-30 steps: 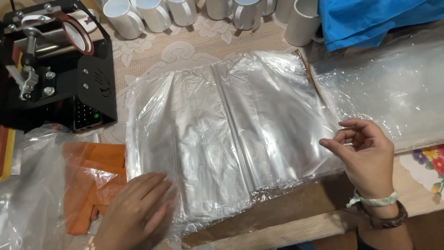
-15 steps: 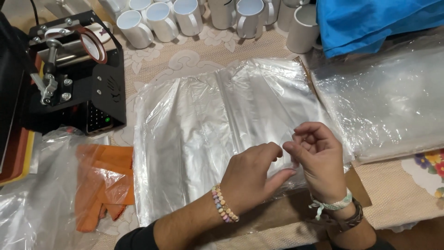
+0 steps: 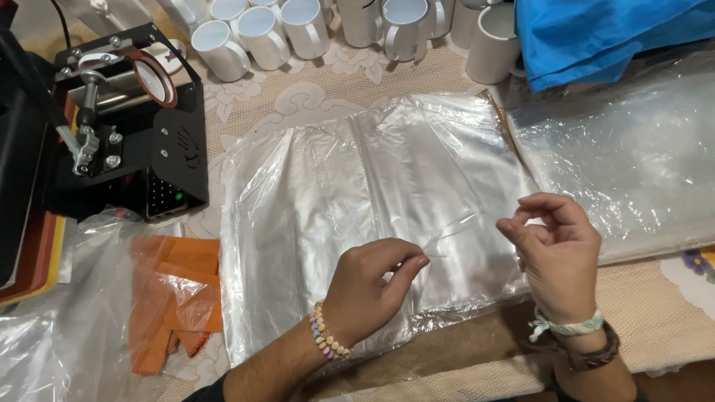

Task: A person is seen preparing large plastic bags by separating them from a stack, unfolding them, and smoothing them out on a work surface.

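Head view: the left hand point(image 3: 372, 286) and right hand point(image 3: 558, 257), joined half a second ago, have drawn apart, each pinching the top clear plastic bag point(image 3: 454, 242), lifting it off the flat stack of clear bags point(image 3: 335, 186) on the cloth-covered table point(image 3: 298, 97).

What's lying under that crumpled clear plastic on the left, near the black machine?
Under the clear plastic lies something orange, folded or crumpled like fabric or gloves; the film blurs it, and its lower part is hidden, so its exact kind stays unclear.
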